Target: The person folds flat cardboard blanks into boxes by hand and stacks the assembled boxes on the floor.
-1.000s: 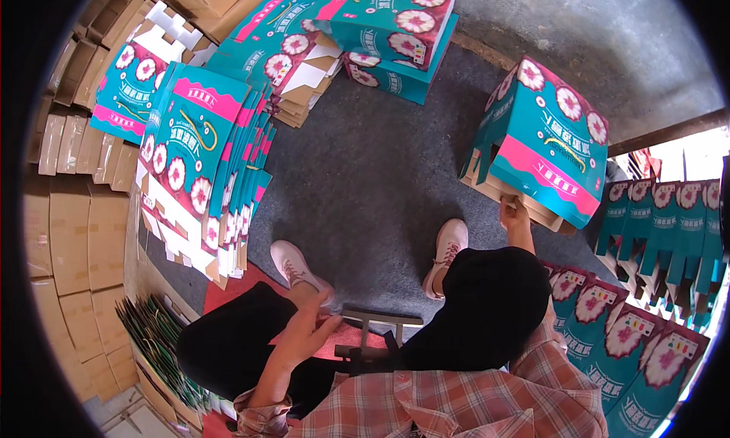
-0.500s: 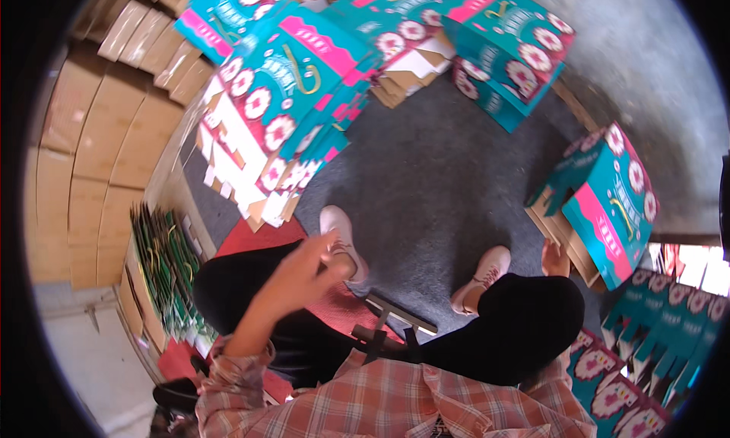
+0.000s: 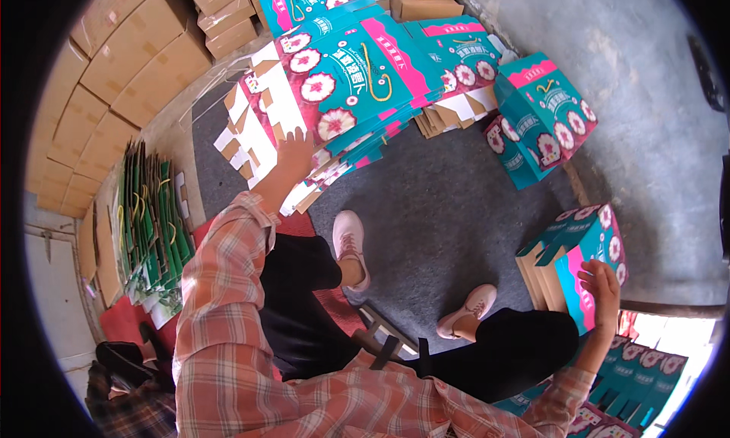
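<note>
My left hand [image 3: 293, 160] reaches to the near white-and-brown flaps of a stack of flat printed cartons [image 3: 346, 77], teal with a pink band and round white pictures. Its fingers are stretched over the flap edge, and I see nothing gripped between them. At the right, my right hand [image 3: 602, 290] is raised beside a group of folded teal cartons [image 3: 570, 252] standing on the floor. The fingers are loosely apart over the pink band of the nearest carton. Whether they touch it I cannot tell.
More flat cartons [image 3: 460, 58] lie behind the stack, and a folded carton [image 3: 544, 119] stands by the grey wall. Brown boxes [image 3: 144, 54] are piled at the left, above green flat packs with yellow cords [image 3: 152, 217]. Teal cartons [image 3: 646, 377] stand in rows at the lower right.
My left hand has moved forward from over my knee to the flat stack's near flaps. My right hand has come away from the folded carton's underside to beside its pink band. The view has shifted.
</note>
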The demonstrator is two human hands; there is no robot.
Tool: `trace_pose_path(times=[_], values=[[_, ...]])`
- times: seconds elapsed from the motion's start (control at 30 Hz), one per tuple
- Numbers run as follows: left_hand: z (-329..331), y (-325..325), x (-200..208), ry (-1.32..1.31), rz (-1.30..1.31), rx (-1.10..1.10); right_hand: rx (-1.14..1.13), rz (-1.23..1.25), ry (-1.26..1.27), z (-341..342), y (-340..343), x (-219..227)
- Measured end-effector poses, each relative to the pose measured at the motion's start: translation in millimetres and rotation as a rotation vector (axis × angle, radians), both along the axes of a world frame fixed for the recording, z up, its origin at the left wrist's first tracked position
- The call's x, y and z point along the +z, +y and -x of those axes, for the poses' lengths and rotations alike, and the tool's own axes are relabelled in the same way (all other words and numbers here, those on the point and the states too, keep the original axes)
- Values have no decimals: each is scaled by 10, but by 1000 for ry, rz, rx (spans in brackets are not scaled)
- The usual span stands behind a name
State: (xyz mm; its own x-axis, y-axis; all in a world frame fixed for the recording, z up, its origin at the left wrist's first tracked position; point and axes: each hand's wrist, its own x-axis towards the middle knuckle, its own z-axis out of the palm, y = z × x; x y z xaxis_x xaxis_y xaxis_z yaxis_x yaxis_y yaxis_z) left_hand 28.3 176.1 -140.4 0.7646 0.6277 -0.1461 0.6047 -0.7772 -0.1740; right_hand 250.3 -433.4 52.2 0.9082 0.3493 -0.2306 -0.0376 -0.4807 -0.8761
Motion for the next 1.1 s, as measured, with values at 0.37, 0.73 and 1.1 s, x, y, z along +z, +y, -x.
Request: trace_pose_path(times=[0.37,0.73,1.1], values=[[-211,426,-482,-79,-188,-201,344,-65,210,261,1419,-471],[-83,457,-349,-112,-112,-187,676,338,-184,444,1550,-618],[-58,402,-168,-112,-32,-28,738,583,-444,527,1461,-475]])
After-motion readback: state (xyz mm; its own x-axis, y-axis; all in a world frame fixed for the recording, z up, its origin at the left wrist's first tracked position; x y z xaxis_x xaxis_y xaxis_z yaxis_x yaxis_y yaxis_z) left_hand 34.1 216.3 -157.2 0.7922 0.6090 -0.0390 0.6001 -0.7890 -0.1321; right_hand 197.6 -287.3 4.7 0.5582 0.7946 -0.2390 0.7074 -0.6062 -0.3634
